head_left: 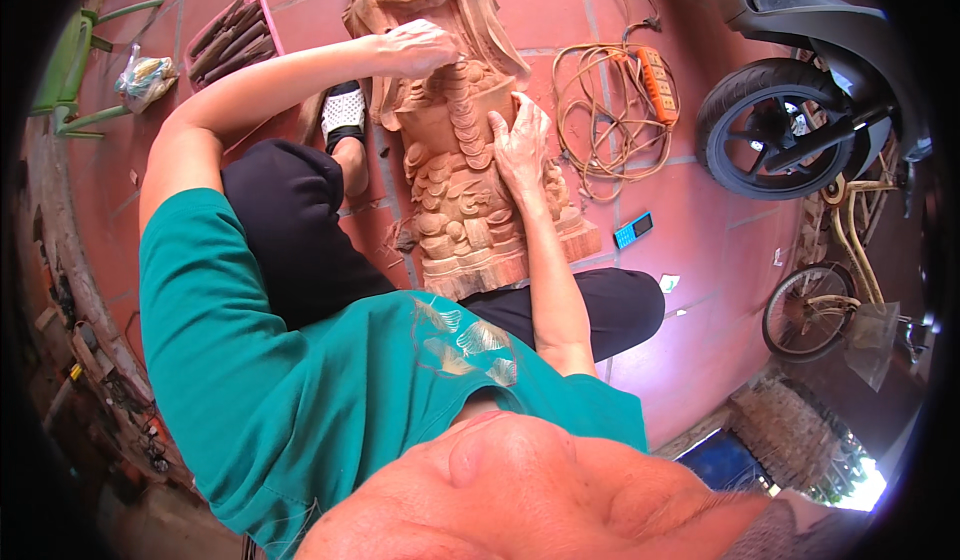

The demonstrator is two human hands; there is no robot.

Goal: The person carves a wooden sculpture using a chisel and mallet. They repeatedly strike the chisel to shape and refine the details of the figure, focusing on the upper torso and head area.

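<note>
A carved wooden statue (455,175) lies on the floor between my legs, its broad base toward me and dense relief along its body. My left hand (418,48) is closed against its upper part, fingers bent in. Whatever those fingers hold is hidden or too small to name. My right hand (522,145) rests on the statue's right side, lower down, with fingers spread against the wood and no tool visible in it.
A pink tray (268,8) of carving tools lies far left, near a plastic bag (146,82) and a green chair (68,70). To the right are a coiled extension cord (570,150), its orange power strip (655,85), a blue phone (633,230), a motorbike wheel (775,130) and a bicycle (810,310).
</note>
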